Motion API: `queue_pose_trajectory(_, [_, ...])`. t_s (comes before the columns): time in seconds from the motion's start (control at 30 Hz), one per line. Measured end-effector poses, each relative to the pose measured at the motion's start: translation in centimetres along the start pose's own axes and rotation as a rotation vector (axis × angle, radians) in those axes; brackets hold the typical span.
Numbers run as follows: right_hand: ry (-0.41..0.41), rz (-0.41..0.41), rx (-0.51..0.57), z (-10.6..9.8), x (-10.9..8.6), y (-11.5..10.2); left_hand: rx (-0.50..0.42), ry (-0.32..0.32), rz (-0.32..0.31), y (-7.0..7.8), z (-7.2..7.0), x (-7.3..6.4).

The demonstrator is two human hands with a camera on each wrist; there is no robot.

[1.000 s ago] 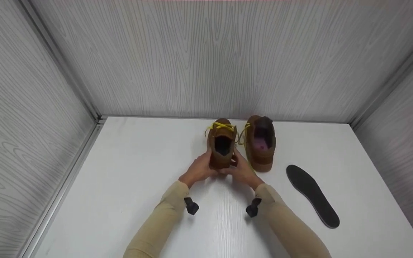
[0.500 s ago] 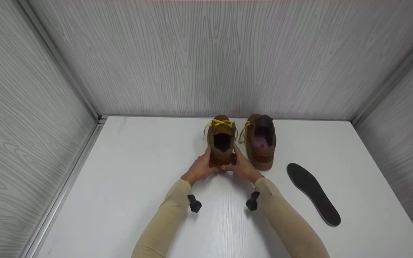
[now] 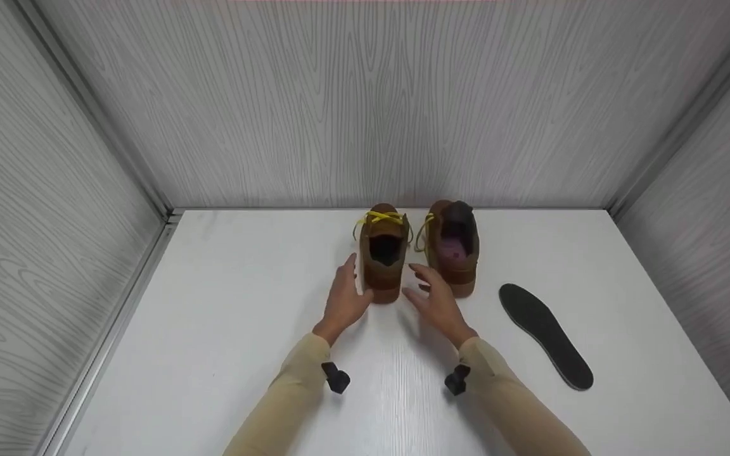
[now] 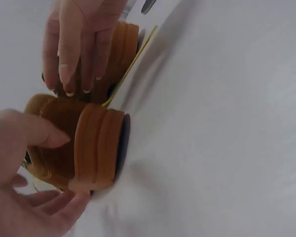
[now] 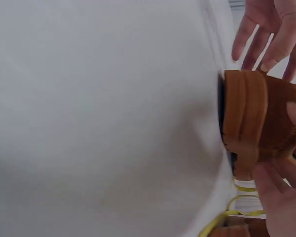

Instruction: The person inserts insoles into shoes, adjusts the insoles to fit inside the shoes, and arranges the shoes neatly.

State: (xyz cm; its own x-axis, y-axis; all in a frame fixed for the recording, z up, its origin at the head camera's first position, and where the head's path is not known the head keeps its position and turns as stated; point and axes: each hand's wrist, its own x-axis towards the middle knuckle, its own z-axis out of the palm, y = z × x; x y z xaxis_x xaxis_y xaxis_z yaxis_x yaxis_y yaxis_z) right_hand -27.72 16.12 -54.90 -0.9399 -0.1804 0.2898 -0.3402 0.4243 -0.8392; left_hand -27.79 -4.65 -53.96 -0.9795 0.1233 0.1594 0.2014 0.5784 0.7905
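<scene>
Toward the back of the white table stands a brown shoe (image 3: 383, 272) with yellow laces, heel toward me. My left hand (image 3: 344, 301) is beside its left side with the fingers spread loosely, the thumb near the heel. On the other side my right hand (image 3: 438, 304) stands off the heel, fingers relaxed and slightly bent, in the gap between the two shoes. The left wrist view shows the heel (image 4: 98, 145) between both hands. A second brown shoe (image 3: 460, 278) stands close on the right, a pinkish patch showing inside it.
A black insole (image 3: 545, 334) lies slantwise on the table (image 3: 213, 348) to the right of the shoes. Grey wood-grain panels (image 3: 365, 101) rise behind the table and along both sides. Yellow lace ends hang between the shoes.
Both hands have let go of the left shoe's heel and moved apart to either side. The shoe now rests on the table, side by side with the other one.
</scene>
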Motion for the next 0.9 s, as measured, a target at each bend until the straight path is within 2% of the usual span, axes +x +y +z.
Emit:
queue_pose_trajectory(0.03, [0.055,-0.053,-0.023,-0.4,-0.2,-0.1,0.025,0.058,0.014,0.5,-0.1,-0.4])
queue_pose_trajectory(0.1, [0.171,-0.130,-0.080,-1.1,-0.6,-0.3,0.056,0.155,0.090,1.6,-0.3,-1.0])
queue_pose_trajectory(0.17, [0.283,-0.166,-0.142,-1.9,-0.9,-0.2,0.095,0.187,0.175,2.6,-0.3,-1.7])
queue_pose_trajectory(0.27, [0.405,-0.137,-0.212,-2.8,-1.3,0.3,0.172,0.131,0.285,3.5,0.0,-2.7])
queue_pose_trajectory(0.33, [0.432,-0.077,-0.231,-3.3,-1.4,0.9,0.251,0.065,0.329,3.8,0.3,-3.2])
queue_pose_trajectory(0.43, [0.411,0.042,-0.253,-3.7,-1.0,1.9,0.359,-0.032,0.374,3.6,0.9,-3.8])
queue_pose_trajectory(0.5, [0.351,0.114,-0.266,-3.8,-0.5,2.5,0.426,-0.081,0.384,3.3,1.2,-4.0])
queue_pose_trajectory(0.6, [0.268,0.190,-0.260,-4.0,0.4,3.0,0.481,-0.142,0.377,3.0,1.6,-4.3])
queue_pose_trajectory(0.7, [0.215,0.231,-0.240,-4.2,1.2,3.3,0.499,-0.193,0.356,2.8,1.8,-4.5])
queue_pose_trajectory(0.9, [0.217,0.286,-0.227,-4.5,2.1,3.5,0.493,-0.250,0.328,2.4,1.7,-4.7])
